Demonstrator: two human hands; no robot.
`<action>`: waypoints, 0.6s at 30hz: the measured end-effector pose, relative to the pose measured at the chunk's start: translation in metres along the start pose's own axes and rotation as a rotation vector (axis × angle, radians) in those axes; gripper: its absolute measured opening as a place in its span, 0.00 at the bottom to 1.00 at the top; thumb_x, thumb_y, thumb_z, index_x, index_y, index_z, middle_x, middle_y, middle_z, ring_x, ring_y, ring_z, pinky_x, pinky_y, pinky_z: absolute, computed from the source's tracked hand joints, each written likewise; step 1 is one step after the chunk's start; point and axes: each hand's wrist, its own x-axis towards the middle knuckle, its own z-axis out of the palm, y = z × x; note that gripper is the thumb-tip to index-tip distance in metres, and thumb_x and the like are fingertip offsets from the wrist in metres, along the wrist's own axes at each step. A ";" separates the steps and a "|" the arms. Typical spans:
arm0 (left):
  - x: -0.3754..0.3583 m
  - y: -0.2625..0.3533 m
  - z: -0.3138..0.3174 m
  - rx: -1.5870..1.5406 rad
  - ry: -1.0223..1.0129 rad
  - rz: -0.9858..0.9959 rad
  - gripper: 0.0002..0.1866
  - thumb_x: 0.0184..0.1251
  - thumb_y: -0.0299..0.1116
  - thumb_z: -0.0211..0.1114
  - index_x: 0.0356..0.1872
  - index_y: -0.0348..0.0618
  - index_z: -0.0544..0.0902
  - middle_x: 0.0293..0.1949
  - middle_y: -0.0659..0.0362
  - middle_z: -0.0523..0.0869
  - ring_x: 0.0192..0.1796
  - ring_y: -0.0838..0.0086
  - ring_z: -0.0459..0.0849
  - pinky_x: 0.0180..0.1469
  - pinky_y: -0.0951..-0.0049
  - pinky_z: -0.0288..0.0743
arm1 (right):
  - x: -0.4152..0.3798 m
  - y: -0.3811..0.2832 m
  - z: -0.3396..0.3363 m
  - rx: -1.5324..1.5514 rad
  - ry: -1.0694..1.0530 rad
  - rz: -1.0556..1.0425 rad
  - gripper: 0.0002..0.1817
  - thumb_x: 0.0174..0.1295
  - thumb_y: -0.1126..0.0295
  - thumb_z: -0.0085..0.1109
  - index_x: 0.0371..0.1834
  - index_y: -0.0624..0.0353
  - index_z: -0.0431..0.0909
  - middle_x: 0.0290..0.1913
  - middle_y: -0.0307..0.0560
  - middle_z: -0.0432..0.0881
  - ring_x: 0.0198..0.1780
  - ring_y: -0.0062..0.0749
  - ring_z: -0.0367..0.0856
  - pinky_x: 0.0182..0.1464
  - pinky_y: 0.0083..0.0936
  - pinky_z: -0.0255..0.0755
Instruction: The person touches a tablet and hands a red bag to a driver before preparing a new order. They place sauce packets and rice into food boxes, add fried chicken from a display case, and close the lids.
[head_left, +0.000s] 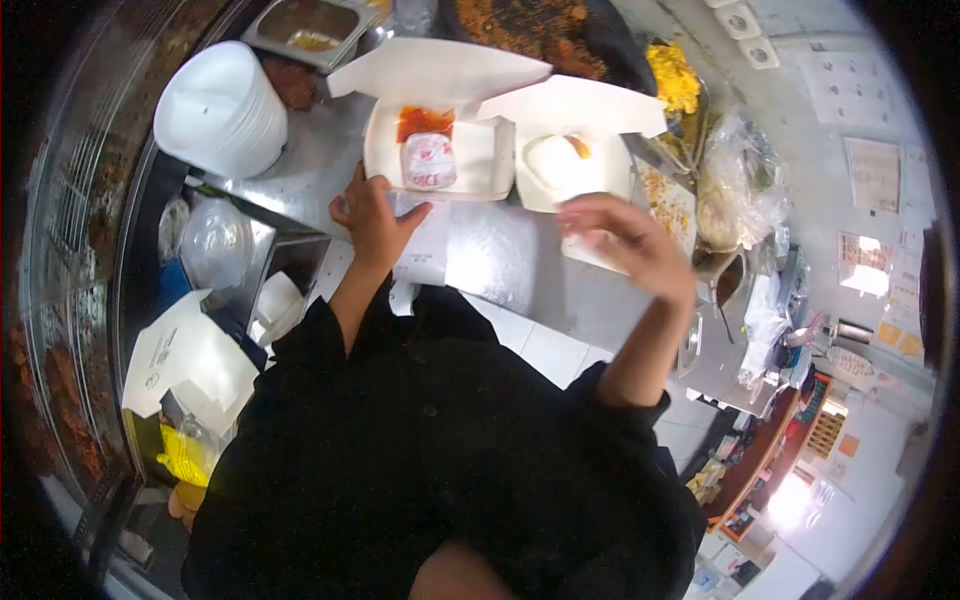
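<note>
Two white cardboard takeaway boxes stand side by side on the metal counter, lids folded back. In the left box (480, 165) lie a round wrapped packet (430, 162) with red print and a red sauce sachet (424, 123). My left hand (378, 222) is at its front left corner, thumb and fingers spread around the corner. A white wrapped bundle (555, 160) sits in the right box (610, 180), with a small orange-brown piece beside it. Just in front of that box, my right hand (632, 245) hovers, slightly blurred, its fingers loosely extended and nothing visible in them.
Stacked white bowls (220, 110) stand at the left, near a metal pan (310, 30). A dark wok (550, 35) of brown food is behind the boxes. To the right are yellow food (673, 78), a clear plastic bag (745, 180) and a ladle (727, 285). Another open box (190, 360) lies lower left.
</note>
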 end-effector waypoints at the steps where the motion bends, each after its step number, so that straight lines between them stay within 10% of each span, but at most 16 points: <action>1: 0.001 -0.001 0.000 -0.005 -0.012 0.012 0.38 0.39 0.51 0.77 0.48 0.48 0.65 0.58 0.49 0.69 0.61 0.56 0.65 0.56 0.47 0.47 | -0.014 0.021 -0.040 0.104 0.078 0.077 0.16 0.61 0.78 0.52 0.52 0.61 0.76 0.48 0.46 0.80 0.48 0.28 0.79 0.52 0.25 0.74; 6: 0.009 0.001 -0.019 -0.034 -0.193 0.076 0.40 0.54 0.47 0.69 0.62 0.42 0.58 0.62 0.44 0.62 0.64 0.56 0.61 0.61 0.51 0.47 | -0.002 0.200 -0.215 -0.948 0.861 0.528 0.17 0.64 0.60 0.51 0.55 0.47 0.75 0.50 0.52 0.79 0.54 0.42 0.75 0.59 0.38 0.65; 9: -0.003 -0.009 -0.010 -0.436 0.003 -0.110 0.37 0.61 0.43 0.64 0.64 0.41 0.53 0.66 0.44 0.56 0.65 0.58 0.59 0.64 0.55 0.49 | 0.023 0.261 -0.251 -1.212 0.821 0.857 0.25 0.59 0.39 0.48 0.59 0.26 0.69 0.67 0.49 0.59 0.66 0.60 0.55 0.60 0.69 0.47; 13: -0.011 0.001 -0.025 -0.535 0.390 -0.356 0.28 0.68 0.36 0.52 0.63 0.42 0.50 0.67 0.52 0.52 0.59 0.63 0.62 0.60 0.62 0.57 | 0.030 0.249 -0.255 -1.355 0.941 0.716 0.21 0.57 0.44 0.53 0.52 0.31 0.78 0.57 0.46 0.69 0.59 0.54 0.64 0.55 0.63 0.54; 18: -0.024 0.005 -0.028 -0.814 0.864 -0.856 0.22 0.66 0.46 0.57 0.53 0.52 0.61 0.50 0.61 0.69 0.49 0.72 0.68 0.50 0.64 0.63 | 0.035 0.247 -0.272 -1.322 0.847 0.934 0.19 0.58 0.45 0.53 0.48 0.36 0.81 0.59 0.47 0.69 0.61 0.55 0.62 0.54 0.63 0.54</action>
